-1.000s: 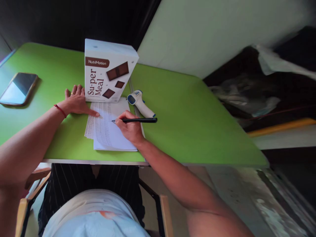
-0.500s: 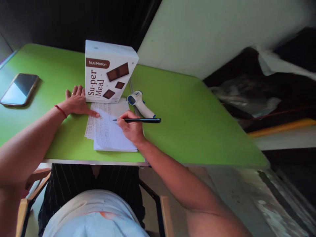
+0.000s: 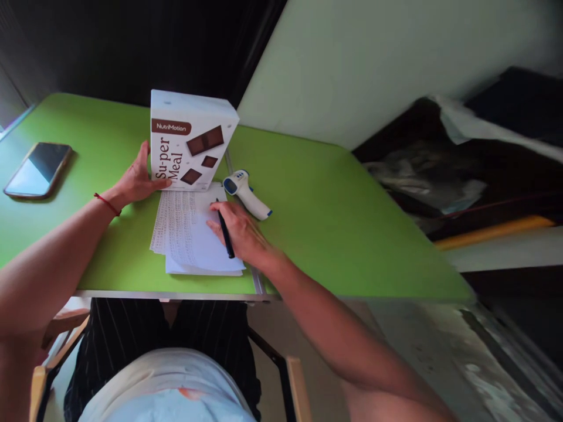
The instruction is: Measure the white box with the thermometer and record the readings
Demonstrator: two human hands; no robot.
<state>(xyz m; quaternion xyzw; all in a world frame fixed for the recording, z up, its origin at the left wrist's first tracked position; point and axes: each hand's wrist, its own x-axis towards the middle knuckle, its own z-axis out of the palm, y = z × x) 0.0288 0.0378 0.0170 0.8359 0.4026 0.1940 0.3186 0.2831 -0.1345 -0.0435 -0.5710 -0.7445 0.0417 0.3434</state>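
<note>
At the lower left corner of a white box [image 3: 176, 158] marked "Su-per Meal", my left hand [image 3: 141, 179] has its thumb on the front face and its fingers along the left side. The box stands upright at the far end of several written sheets of paper [image 3: 204, 255]. A black pen [image 3: 226, 234] is tucked in my right hand [image 3: 244, 228], its cap end towards me. That hand rests over the right part of the paper. A white and blue infrared thermometer [image 3: 248, 196] lies just beyond the right hand.
A phone [image 3: 39, 170] lies at the left of the green table [image 3: 343, 234]. A black panel stands behind the table, and a pale wall [image 3: 352, 70] to its right. A dark shelf with bags [image 3: 431, 176] is on the far right.
My left hand has gone from lying flat by the paper to holding the box's lower left corner. The pen in my right hand has swung from level to pointing away from me.
</note>
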